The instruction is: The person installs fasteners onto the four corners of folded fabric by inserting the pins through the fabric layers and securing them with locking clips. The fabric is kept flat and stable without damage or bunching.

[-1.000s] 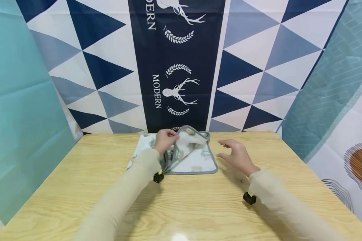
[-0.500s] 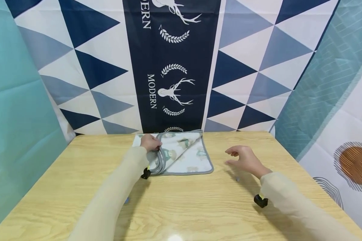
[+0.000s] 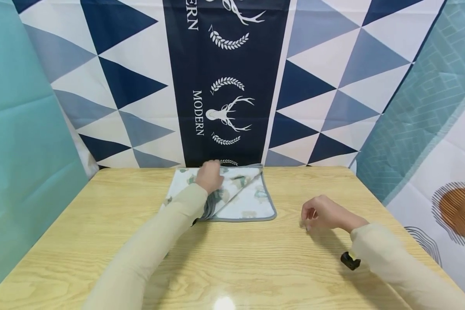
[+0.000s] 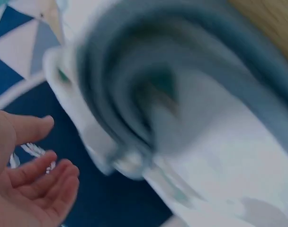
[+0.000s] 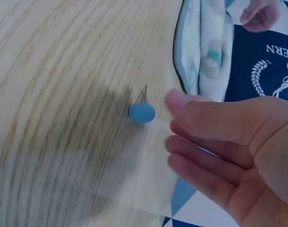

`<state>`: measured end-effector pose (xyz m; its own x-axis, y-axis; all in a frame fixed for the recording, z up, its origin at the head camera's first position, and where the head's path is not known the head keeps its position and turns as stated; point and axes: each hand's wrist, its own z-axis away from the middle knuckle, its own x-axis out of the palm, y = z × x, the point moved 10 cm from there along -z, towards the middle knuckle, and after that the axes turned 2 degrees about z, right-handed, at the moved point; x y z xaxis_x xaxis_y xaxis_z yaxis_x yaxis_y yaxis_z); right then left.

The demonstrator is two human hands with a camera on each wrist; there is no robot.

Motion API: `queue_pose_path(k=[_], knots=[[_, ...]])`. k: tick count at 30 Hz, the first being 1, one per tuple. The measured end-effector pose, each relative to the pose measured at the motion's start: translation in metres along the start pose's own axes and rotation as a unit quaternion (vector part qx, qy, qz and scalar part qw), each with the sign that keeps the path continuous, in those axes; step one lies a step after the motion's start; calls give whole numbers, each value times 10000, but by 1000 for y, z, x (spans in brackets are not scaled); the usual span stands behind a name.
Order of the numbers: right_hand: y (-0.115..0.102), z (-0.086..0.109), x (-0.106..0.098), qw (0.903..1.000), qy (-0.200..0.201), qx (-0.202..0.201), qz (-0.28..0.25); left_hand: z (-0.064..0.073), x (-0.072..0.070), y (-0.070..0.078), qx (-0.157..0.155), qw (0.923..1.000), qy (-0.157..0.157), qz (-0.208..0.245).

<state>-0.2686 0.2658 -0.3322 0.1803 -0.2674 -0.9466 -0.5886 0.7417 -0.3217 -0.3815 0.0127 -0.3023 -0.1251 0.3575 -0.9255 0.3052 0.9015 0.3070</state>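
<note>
A white cloth with grey edging and animal prints (image 3: pixel 252 211) lies folded at the back of the table, its upper layers turned over to the left. My left hand (image 3: pixel 210 175) is above its left part. In the left wrist view, my left thumb and fingers are apart and hold nothing, beside the stacked, blurred grey edges. My right hand (image 3: pixel 329 214) is low over the table, right of the cloth. Close to its fingertips in the right wrist view lies a blue thumbtack (image 5: pixel 142 113) with its spike showing; the thumb and fingers are bent and do not touch it.
The wooden table (image 3: pixel 236 267) ends at a patterned backdrop (image 3: pixel 224 112) just behind the cloth. Teal sheets hang at the left (image 3: pixel 27 129) and right sides. A black wrist camera (image 3: pixel 350 261) sits under my right sleeve.
My left hand laid the raised cloth flap down, let go of it and moved right over the cloth. My right hand moved right and lower, its fingers drawing closer together.
</note>
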Motion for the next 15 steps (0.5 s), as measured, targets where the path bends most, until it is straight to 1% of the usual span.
queue_pose_path(k=[2,3,4,5,7,9,11,13,15], knots=[[-2,4,4,9997,-174,-112,-112,3,7,27,575,9978,-233,223],[-3,5,6,9994,-243,-162,-187,6,12,41,903,9946,-394,314],[-3,7,9,9990,-305,-189,-265,10,19,54,1228,9899,-590,392],[-4,8,11,9985,-355,-216,-348,14,25,67,1527,9837,-811,495],[-4,9,15,9979,-380,-242,-473,23,38,92,2130,9682,-1187,555],[-5,9,16,9974,-367,-262,-564,33,49,112,2615,9546,-1370,397],[-4,9,17,9974,-324,-240,-604,40,57,125,2881,9465,-1438,217],[-4,9,17,9975,-279,-217,-607,45,65,133,2924,9447,-1485,31],[-4,9,17,9977,-232,-208,-602,48,73,135,2875,9464,-1468,-114]])
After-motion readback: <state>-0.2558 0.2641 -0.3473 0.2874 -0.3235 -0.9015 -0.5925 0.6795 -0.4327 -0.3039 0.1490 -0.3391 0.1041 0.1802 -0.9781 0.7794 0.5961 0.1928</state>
